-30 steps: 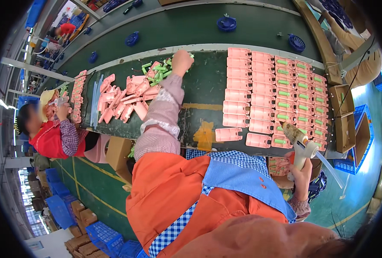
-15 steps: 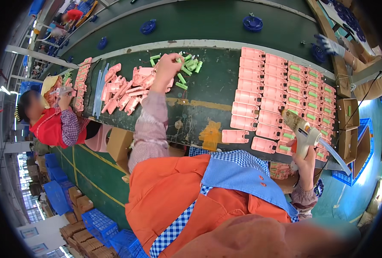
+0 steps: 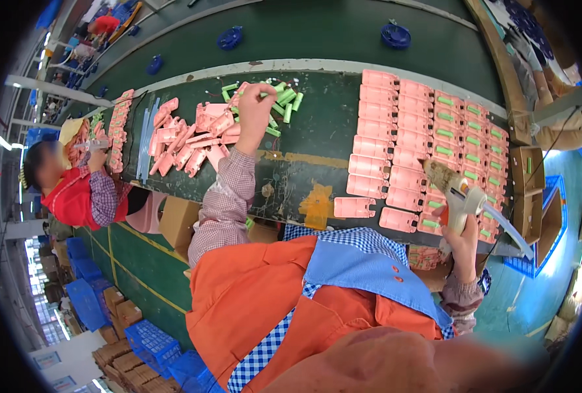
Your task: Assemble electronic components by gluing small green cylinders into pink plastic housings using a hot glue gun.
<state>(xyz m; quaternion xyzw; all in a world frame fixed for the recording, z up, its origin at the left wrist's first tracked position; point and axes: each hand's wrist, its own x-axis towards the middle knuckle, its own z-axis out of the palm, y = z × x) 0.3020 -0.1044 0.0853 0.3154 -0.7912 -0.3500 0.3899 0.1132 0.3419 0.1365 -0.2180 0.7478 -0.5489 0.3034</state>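
Note:
My left hand [image 3: 254,108] is over a heap of green cylindrical battery cells [image 3: 286,98], its fingers bent together in a pinch; whatever lies between the fingertips is hidden. In my right hand [image 3: 463,249] is a white hot glue gun [image 3: 458,204] with a brown-crusted nozzle and a translucent glue stick out of its back. The nozzle hangs over rows of pink plastic housings [image 3: 404,158]. Those in the right-hand columns hold green cells [image 3: 472,158], while the left-hand ones look bare. Beside my left forearm lies a loose pile of pink housings [image 3: 189,141].
Several pale blue glue sticks [image 3: 148,141] lie left of the pile. Beyond the dark bench, a green belt [image 3: 304,36] carries blue round parts [image 3: 396,36]. Cardboard boxes [image 3: 528,167] and a blue crate [image 3: 553,223] stand right. A co-worker in red [image 3: 85,193] sits left.
My left hand has shifted slightly across the green cells, with its fingers still drawn together. The glue gun has moved slightly downward in my right hand. The whole view has shifted a little.

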